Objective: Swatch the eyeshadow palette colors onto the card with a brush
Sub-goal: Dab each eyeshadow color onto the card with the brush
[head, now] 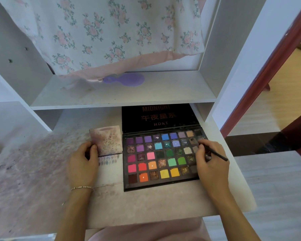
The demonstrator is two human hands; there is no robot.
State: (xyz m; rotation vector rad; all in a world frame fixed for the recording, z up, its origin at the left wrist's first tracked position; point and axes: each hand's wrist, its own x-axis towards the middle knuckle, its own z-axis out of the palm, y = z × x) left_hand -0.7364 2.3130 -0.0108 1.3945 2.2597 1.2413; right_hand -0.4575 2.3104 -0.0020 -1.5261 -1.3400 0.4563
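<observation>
A thin, light brush is pinched near its tip by the right hand over the palette, seemingly in a pan. The stiff card is gripped at its edge by the left hand on the tabletop.

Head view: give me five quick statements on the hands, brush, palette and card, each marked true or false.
1. The right hand holds the brush. True.
2. The palette is closed. False: its lid is up and the pans show.
3. The left hand grips the left edge of the card. True.
4. The card lies right of the palette. False: it lies to its left.
5. A purple comb lies on the upper shelf. True.
</observation>
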